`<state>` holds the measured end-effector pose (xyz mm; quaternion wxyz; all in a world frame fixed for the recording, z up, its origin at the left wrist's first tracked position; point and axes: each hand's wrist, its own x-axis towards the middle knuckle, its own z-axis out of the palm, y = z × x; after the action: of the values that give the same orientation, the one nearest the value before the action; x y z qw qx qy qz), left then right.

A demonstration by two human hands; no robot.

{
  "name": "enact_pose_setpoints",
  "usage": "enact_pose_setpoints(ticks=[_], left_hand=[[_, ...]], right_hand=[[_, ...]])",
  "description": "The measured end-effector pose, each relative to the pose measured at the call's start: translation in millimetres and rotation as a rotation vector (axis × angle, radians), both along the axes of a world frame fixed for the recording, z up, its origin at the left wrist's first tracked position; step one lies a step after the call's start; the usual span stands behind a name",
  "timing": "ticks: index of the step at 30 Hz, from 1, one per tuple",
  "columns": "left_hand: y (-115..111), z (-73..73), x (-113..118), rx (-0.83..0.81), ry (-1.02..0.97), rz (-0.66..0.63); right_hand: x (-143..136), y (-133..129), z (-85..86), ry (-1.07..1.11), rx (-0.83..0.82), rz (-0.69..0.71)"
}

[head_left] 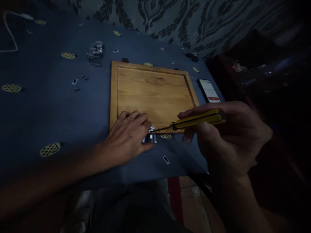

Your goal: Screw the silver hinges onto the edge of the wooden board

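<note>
A wooden cabinet door with a raised frame lies flat before me. At its near edge is a metal hinge, partly covered by my fingers. My left hand rests on the door's near edge, its fingers curled and its thumb below, gripping the hinge. My right hand is closed around the yellow and black handle of a screwdriver. The thin shaft points left, and its tip meets the hinge. Whether a screw sits under the tip, I cannot tell.
Several metal hinges lie in a pile at the back left. Several loose screws are scattered left of the door. A phone with a lit screen lies to the right. A dark-handled tool sits near the patterned wall.
</note>
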<state>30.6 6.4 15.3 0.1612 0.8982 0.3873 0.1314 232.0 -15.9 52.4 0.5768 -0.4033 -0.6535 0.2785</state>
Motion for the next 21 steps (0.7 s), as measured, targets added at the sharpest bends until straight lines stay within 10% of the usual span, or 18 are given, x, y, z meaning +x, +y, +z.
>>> enact_pose_setpoints(ticks=[21], left_hand=[[-0.1,2.5,0.7,-0.026,0.025,-0.013]], right_hand=[[-1.3,-2.3,-0.3,-0.158,0.194,-0.056]])
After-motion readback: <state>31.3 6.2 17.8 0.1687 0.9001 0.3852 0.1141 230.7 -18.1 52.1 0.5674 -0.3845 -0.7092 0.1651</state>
